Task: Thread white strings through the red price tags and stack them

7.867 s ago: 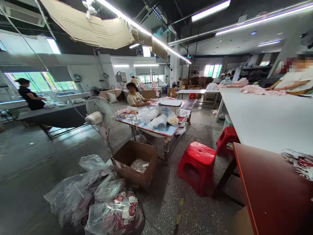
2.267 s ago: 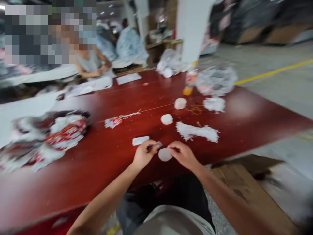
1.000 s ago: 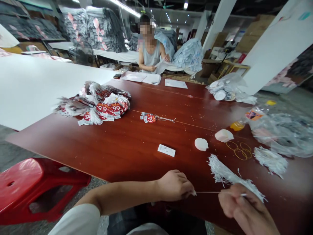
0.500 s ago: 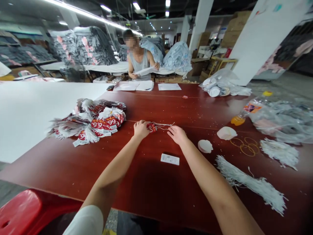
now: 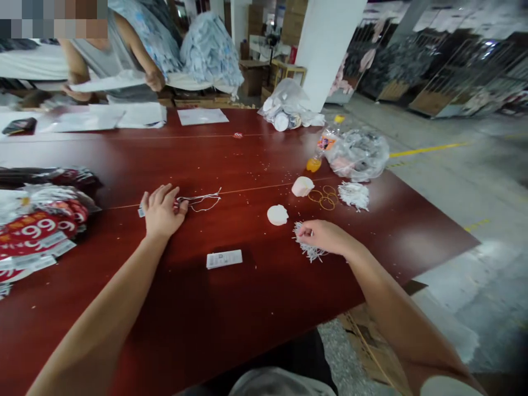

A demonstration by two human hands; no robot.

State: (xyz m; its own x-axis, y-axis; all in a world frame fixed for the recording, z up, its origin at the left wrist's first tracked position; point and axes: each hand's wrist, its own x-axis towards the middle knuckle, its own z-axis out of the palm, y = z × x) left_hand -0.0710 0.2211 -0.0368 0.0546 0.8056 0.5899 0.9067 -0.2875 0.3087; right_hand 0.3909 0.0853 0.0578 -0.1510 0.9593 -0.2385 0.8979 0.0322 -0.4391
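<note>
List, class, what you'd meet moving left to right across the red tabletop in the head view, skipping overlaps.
Pile of red tags → left hand → white printed piece → round white piece → string bundle at the right hand → farther white string bundle.

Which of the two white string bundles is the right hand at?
The nearer bundle, partly hidden by the right hand; the other bundle lies farther out, close to the plastic bag, with no hand over it.
</note>
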